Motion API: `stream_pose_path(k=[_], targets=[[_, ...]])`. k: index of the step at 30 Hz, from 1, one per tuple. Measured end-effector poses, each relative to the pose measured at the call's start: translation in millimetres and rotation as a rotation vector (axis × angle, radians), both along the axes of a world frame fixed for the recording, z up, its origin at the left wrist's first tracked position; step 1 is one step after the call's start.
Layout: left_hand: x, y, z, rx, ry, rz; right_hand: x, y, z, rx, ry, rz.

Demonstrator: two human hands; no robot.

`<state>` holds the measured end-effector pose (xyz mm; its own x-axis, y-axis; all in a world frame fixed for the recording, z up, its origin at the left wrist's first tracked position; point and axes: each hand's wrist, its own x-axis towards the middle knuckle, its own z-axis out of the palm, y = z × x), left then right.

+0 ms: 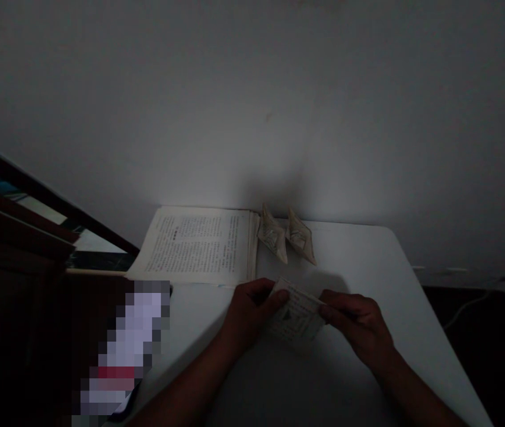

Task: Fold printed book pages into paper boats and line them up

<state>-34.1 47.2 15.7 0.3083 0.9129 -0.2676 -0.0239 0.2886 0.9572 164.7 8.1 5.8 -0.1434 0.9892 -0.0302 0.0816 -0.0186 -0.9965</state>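
Between my hands is a folded sheet of printed paper (299,314), held above the white table (354,255). My left hand (252,308) pinches its upper left edge, thumb on the near face. At its upper right corner, my right hand (354,317) grips the paper between thumb and fingers. Two folded paper boats stand side by side just beyond: a left boat (272,237) and a right boat (300,238). Both are made of printed paper. The lower edge of the held sheet is dim.
A stack of printed pages (194,246) lies at the table's back left, against the wall (252,118). A phone with a blurred-out screen (128,350) is at the left edge. Dark wooden furniture (8,284) stands left. A thin cable (461,308) runs at the right.
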Motion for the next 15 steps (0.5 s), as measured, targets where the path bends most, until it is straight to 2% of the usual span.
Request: stream_pose_path(k=[5,9,12,15], targets=[[0.1,0.8,-0.7,-0.008,-0.004,0.022,0.0,-1.5,-6.5,-0.014,0.018,-0.023],[-0.8,0.6,-4.8,-0.033,-0.038,0.015,0.5,-2.0,-9.7,0.031,0.133,-0.03],[-1.2,0.0,-6.1,-0.081,-0.071,-0.051,-0.2,-1.6,-9.7,0.036,0.181,-0.027],[-1.3,-1.5,-6.1,-0.123,-0.093,-0.17,-1.8,-1.9,-8.5,0.042,0.084,-0.074]])
